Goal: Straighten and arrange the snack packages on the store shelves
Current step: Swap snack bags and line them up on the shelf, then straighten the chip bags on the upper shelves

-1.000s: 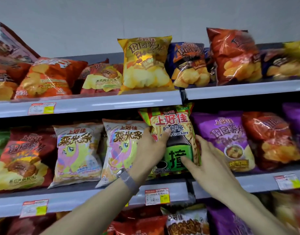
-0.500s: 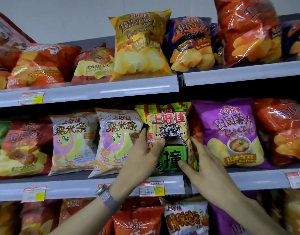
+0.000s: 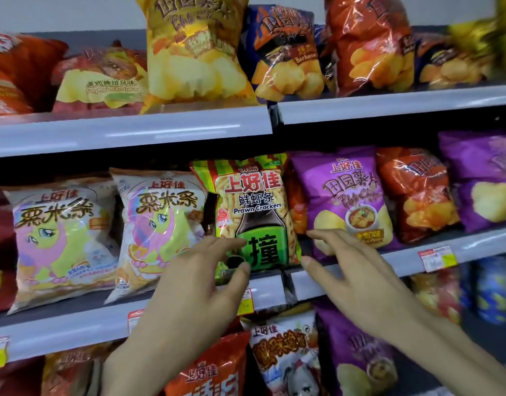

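Upright prawn cracker bag [image 3: 254, 212], shelf [image 3: 394, 261] front edge.
Flanked low by nearer left hand [image 3: 200, 281] and right hand [image 3: 351, 270]; grips slack, empty.

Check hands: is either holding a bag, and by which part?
Nothing held. The left hand and right hand are open on either side of the prawn cracker bag, near its bottom; no grip on it.

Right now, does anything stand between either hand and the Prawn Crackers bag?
Nothing visible does. The left hand and right hand are open at the lower corners of the Prawn Crackers bag; the pony bag and purple chip bag sit beside it, not in front.
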A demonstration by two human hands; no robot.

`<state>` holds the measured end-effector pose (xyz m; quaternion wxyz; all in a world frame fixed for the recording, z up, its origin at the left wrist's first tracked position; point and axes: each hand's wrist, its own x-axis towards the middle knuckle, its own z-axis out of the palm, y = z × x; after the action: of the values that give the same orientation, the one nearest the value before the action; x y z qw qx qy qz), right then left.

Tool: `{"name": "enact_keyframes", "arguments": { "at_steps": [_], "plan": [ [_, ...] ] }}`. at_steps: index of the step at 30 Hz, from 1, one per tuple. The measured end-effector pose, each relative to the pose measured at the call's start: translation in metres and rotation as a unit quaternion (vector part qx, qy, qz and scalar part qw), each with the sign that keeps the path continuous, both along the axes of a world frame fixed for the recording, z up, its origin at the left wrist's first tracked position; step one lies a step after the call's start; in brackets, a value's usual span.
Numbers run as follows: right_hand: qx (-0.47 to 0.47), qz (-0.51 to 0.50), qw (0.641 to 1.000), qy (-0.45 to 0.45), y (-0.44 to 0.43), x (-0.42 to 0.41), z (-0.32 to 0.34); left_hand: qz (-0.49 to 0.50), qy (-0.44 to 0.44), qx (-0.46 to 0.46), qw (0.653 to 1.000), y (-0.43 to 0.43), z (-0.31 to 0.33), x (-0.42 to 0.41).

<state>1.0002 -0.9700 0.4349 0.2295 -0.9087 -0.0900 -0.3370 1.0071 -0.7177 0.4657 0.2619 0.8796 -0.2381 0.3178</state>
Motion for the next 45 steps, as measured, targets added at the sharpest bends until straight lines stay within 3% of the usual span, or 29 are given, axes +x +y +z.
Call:
{"name": "enact_keyframes", "arguments": {
  "at_steps": [14,17,21,28,33,39,45],
  "plan": [
    [-0.078,-0.178,0.980,-0.052,-0.112,-0.034,-0.002,-0.110,-0.014,0.072,0.991,-0.125,0.005,0.024],
    [-0.068,-0.193,0.977,-0.061,-0.150,-0.026,-0.005,-0.104,0.007,0.021,0.994,-0.156,0.009,0.034],
    [0.074,-0.147,0.985,-0.053,-0.200,-0.005,-0.003,-0.108,0.091,-0.079,0.987,-0.194,0.010,0.063],
    [0.191,-0.084,0.978,-0.017,-0.257,0.034,0.023,-0.122,0.151,-0.332,0.923,-0.218,0.013,0.102],
    [0.242,-0.017,0.970,0.036,-0.268,0.061,0.032,-0.083,0.085,-0.325,0.938,-0.229,0.018,0.098],
    [0.247,-0.014,0.968,0.042,-0.265,0.078,0.033,-0.076,0.003,-0.320,0.944,-0.224,0.032,0.090],
    [0.228,-0.045,0.969,0.083,-0.265,0.091,0.033,-0.121,0.053,-0.351,0.927,-0.204,0.039,0.073]
  ]
}}
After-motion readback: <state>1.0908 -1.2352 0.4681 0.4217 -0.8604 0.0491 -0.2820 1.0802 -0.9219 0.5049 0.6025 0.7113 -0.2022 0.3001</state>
